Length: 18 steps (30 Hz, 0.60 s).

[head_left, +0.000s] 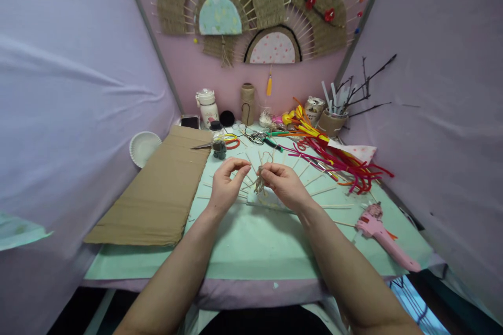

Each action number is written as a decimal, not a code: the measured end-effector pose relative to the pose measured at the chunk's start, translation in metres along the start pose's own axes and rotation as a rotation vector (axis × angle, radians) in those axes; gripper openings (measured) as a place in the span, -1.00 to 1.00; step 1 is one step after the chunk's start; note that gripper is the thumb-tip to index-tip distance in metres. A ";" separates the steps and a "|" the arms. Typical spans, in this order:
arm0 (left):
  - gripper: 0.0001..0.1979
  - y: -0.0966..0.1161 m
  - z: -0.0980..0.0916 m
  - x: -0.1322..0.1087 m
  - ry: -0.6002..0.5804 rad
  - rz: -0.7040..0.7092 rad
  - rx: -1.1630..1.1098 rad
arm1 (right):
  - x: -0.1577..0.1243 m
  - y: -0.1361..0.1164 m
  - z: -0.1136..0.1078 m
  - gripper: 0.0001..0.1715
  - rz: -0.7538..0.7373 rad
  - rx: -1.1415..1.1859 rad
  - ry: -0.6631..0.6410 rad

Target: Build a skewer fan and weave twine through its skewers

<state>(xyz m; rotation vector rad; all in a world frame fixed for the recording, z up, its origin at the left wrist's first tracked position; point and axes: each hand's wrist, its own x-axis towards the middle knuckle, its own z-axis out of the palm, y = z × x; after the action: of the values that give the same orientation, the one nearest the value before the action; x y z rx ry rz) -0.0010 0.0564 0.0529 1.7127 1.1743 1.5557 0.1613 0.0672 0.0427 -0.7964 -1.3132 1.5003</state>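
Observation:
My right hand [286, 184] pinches a small bundle of brown twine [259, 184] whose strands hang from the fingertips. Just left of it, my left hand [228, 182] has thumb and forefinger pressed together; whatever is between them is too fine to make out. Under both hands lies a half-round fan frame with a pale patterned base [268, 199] and thin wooden sticks [326, 190] spreading from it. My hands partly cover the frame's middle. A loose loop of twine [268, 156] shows just beyond the right fingertips.
Cardboard [149, 188] lies at left, by a white paper plate [144, 148]. Scissors [231, 142] and green-handled pliers [272, 143] lie behind my hands. Red and orange pipe cleaners [353, 167] heap at right, above a pink glue gun [383, 233]. A twine spool [247, 102] stands at the back.

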 end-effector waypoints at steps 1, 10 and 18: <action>-0.88 0.001 0.000 -0.001 -0.001 0.047 0.008 | 0.000 0.000 0.000 -0.73 0.004 -0.044 0.001; -0.94 0.007 -0.002 -0.005 -0.046 0.236 0.184 | -0.004 -0.005 0.006 -0.78 -0.053 -0.215 0.077; -0.94 0.002 -0.001 -0.010 0.000 0.428 0.338 | -0.005 -0.007 0.010 -0.81 -0.147 -0.225 0.119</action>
<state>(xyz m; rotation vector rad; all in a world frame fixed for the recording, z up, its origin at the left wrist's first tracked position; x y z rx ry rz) -0.0015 0.0471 0.0499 2.3073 1.1752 1.6631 0.1556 0.0585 0.0513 -0.8975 -1.4349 1.1862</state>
